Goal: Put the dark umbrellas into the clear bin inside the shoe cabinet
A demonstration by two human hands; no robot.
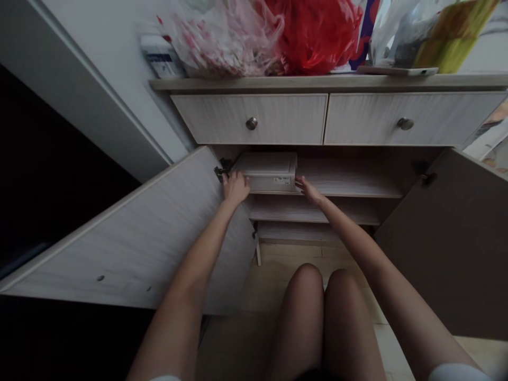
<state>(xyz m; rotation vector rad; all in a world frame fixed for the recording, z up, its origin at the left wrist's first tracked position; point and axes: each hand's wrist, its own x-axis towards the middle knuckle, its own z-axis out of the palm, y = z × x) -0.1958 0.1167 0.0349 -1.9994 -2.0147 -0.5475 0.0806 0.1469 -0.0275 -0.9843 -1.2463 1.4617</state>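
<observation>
A pale lidded storage box (pixel 262 182) with a small label on its front lies on the upper shelf (pixel 349 182) of an open cabinet, at the left end. My left hand (pixel 236 188) is at the box's front left corner, fingers apart over its edge. At the right side of the box is my right hand (pixel 309 190), its fingers stretched toward the side wall. Whether those fingertips press on the box I cannot tell. Neither hand has closed around it.
Two cabinet doors, the left door (pixel 159 238) and the right door (pixel 448 238), stand swung outward. Above are two drawers with round knobs. The cabinet top (pixel 309 83) carries a red plastic bag (pixel 313 37), a clear bag (pixel 230 42) and a white bottle (pixel 161 55).
</observation>
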